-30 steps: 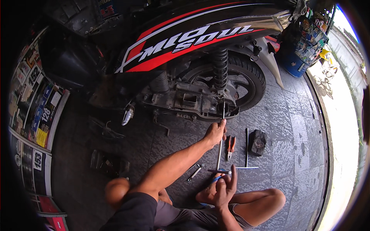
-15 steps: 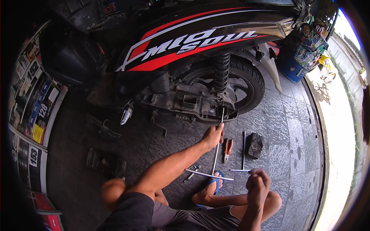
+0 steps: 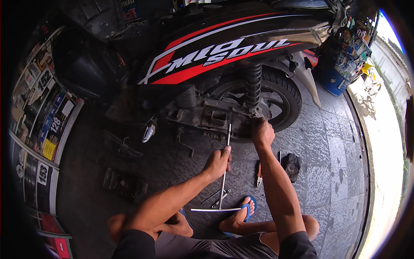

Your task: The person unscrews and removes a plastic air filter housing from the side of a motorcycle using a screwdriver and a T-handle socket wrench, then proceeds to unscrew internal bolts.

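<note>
My left hand [image 3: 219,160] is wrapped round the shaft of a T-handle wrench [image 3: 222,190]. Its crossbar lies toward me, above the floor near my foot, and its far tip is beside the scooter's engine case [image 3: 198,117]. At the rear end of that case, below the shock absorber [image 3: 253,86], my right hand [image 3: 262,134] has its fingers closed; whatever they grip is hidden. Orange-handled pliers [image 3: 259,177] lie on the floor left of my right forearm. A second T-handle wrench [image 3: 280,156] is mostly covered by that forearm.
The scooter [image 3: 181,64] stands across the far side, its rear wheel [image 3: 295,99] at right. A dark block [image 3: 292,168] sits right of my forearm. Small tools [image 3: 214,204] lie by the wrench crossbar. Shelves of boxes [image 3: 47,125] line the left; a blue drum [image 3: 334,82] stands far right.
The T-handle wrench in my left hand has swung left, its tip leaving the rear of the engine case. My right hand has reached forward from near my knee to that spot.
</note>
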The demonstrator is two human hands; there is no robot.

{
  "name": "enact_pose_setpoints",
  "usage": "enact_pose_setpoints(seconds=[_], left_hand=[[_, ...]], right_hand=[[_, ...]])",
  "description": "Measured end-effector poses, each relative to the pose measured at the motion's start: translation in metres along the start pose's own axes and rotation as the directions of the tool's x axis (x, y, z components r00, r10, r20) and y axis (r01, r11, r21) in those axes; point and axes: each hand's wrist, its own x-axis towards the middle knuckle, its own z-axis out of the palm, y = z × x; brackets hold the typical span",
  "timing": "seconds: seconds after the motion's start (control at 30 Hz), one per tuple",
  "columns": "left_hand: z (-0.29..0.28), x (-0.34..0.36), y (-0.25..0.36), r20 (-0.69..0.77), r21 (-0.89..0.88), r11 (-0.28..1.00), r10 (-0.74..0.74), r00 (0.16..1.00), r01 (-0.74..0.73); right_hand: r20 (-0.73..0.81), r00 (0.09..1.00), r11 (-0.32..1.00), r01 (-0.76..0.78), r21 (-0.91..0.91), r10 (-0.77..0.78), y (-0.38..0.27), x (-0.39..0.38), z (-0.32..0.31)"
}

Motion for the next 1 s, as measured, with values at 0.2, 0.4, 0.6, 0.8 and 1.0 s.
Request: enact_pose_setpoints(seconds=[0.2,0.4,0.6,0.8,1.0], left_hand=[[-0.047,-0.005,0.004,-0.121,0.068,0.998,-0.001,0.993,0.009],[-0.112,-0.021,0.016,0.004,0.34,0.939,0.048,0.999,-0.046],[-0.211,-0.073,-0.002,-0.025,0.644,0.755,0.182,0.983,-0.124],[-0.302,-0.168,-0.064,-0.393,0.702,0.696,0.198,0.898,0.153],[-0.345,-0.302,-0.144,-0.869,0.007,0.873,-0.236,0.436,0.487]], right_hand=[[-0.161,0.986,0.904,0.115,0.412,-0.052,0.01,-0.036,0.0],[-0.062,0.997,0.466,0.077,0.881,-0.049,-0.003,-0.092,-0.005],[0.354,0.915,0.213,-0.313,0.926,-0.195,-0.014,-0.134,0.016],[0.586,0.715,0.015,-0.629,0.777,-0.381,-0.039,-0.167,0.073],[0.767,0.553,0.729,-0.37,0.576,-0.325,-0.1,-0.233,0.162]])
